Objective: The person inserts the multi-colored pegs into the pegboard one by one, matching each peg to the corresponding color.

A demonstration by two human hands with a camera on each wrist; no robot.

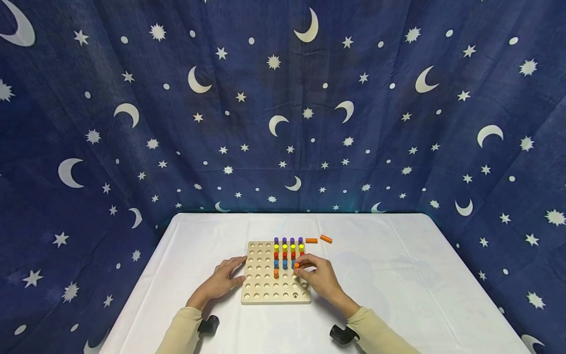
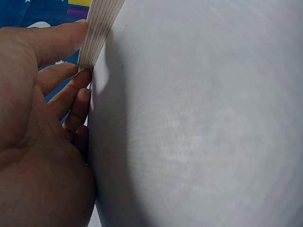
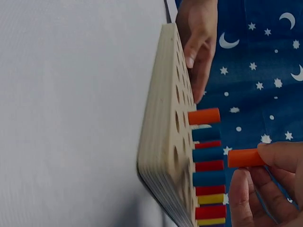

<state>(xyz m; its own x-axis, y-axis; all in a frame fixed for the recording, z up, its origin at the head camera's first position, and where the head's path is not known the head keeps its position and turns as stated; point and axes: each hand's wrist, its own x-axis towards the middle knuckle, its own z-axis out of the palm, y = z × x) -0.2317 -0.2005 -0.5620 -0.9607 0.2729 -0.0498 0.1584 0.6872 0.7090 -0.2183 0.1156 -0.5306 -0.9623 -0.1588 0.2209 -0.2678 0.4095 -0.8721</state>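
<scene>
A wooden peg board with rows of round holes lies on the table. My left hand rests beside its left edge, thumb and fingertips touching the side. Over the right part of the board, my right hand pinches an orange peg between thumb and fingers. In the right wrist view that peg is lifted clear of the holes. One orange peg stands in the board, in front of rows of blue, red, yellow and purple pegs. My right hand partly hides the pegs at the right.
Two loose orange pegs, one by the board's far right corner and another farther right, lie on the white tablecloth. A dark blue curtain with moons and stars hangs behind the table.
</scene>
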